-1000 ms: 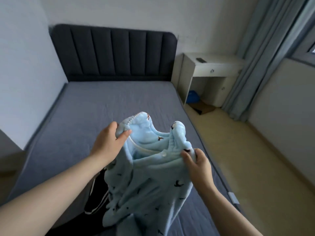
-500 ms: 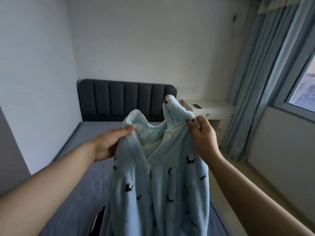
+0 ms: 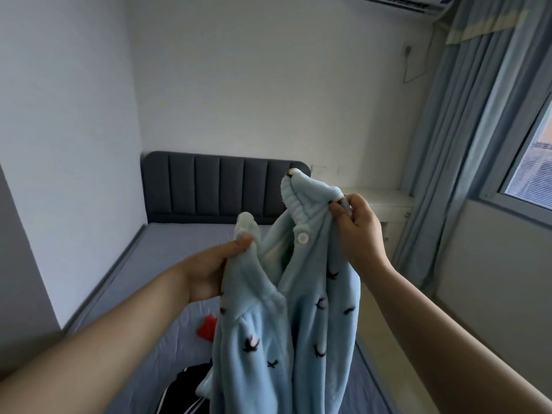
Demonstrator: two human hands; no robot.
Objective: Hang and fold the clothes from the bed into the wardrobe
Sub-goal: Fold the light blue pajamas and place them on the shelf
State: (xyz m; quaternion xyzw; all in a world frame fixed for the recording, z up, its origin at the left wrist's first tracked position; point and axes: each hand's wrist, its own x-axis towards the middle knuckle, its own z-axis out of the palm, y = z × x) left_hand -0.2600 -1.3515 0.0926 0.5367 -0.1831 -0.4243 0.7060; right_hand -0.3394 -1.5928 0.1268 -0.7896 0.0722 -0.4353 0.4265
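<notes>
A light blue fleece pyjama top (image 3: 298, 318) with small dark bird marks and a white button hangs in front of me above the bed (image 3: 155, 264). My left hand (image 3: 215, 267) grips its left shoulder near the collar. My right hand (image 3: 357, 228) pinches the right shoulder, held a little higher. The top hangs down out of the bottom of the frame. A red piece of cloth (image 3: 206, 327) and a black garment with white stripes (image 3: 191, 386) lie on the grey sheet beneath it. The wardrobe is out of view.
The dark padded headboard (image 3: 221, 186) stands against the far wall. A white bedside table (image 3: 385, 201) sits right of it, with blue-grey curtains (image 3: 460, 144) and a window (image 3: 531, 162) further right. An air conditioner (image 3: 400, 3) hangs at the top.
Both hands have lifted the blue top off the bed and raised it. My view has tilted up, showing more wall and the air conditioner. The red cloth now shows on the sheet.
</notes>
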